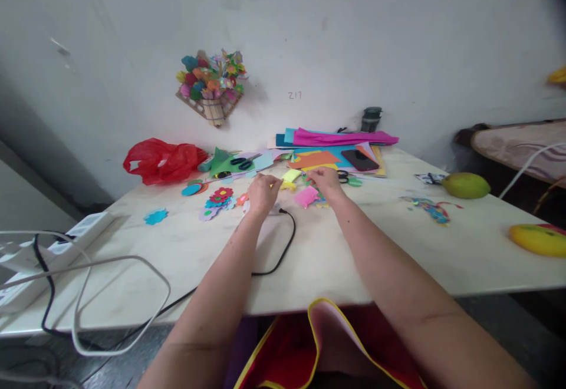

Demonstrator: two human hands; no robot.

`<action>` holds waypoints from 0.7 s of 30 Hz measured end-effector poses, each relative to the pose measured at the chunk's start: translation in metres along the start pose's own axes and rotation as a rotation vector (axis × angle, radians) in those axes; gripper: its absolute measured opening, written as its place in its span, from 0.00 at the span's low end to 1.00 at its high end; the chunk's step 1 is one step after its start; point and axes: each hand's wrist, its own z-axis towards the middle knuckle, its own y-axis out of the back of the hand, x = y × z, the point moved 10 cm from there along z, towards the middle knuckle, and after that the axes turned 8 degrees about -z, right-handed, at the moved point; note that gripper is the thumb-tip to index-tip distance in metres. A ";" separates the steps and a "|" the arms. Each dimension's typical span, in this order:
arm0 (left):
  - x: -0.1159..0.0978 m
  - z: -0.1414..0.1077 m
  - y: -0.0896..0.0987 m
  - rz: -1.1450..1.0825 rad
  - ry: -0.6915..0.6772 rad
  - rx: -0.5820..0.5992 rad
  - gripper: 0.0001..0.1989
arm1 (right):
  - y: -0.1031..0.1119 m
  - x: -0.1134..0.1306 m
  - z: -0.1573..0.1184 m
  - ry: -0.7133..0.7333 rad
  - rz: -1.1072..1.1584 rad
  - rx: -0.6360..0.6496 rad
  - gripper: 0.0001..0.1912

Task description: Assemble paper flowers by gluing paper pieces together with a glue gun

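Note:
Both my arms reach forward over a pale marble table. My left hand is curled, with its fingertips at a small yellow paper piece; whether it grips the piece is hard to tell. My right hand rests palm down on scraps, touching a pink paper piece. Paper flower cutouts lie just left of my left hand. A black cable ends beside that hand.
Stacked coloured paper sheets, a dark phone and black scissors lie at the back. A red plastic bag sits far left, a power strip at the left edge, mangoes on the right. A paper flower craft hangs on the wall.

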 end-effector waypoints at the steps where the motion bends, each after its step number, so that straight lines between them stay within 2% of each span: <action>1: 0.004 0.000 0.000 0.002 0.025 -0.001 0.11 | 0.003 0.000 0.002 0.016 -0.049 -0.014 0.09; 6: 0.017 0.001 0.000 0.003 0.104 -0.025 0.11 | 0.031 0.001 0.009 0.040 -0.294 -0.142 0.07; 9: 0.015 -0.001 -0.006 0.026 0.117 0.002 0.12 | 0.044 0.004 0.012 0.057 -0.408 -0.156 0.06; 17: 0.003 -0.007 -0.020 0.075 0.038 0.054 0.19 | 0.037 -0.007 0.013 0.062 -0.652 0.083 0.04; 21: -0.001 -0.010 -0.023 0.114 0.015 0.076 0.24 | 0.026 -0.008 0.012 0.113 -0.613 0.158 0.07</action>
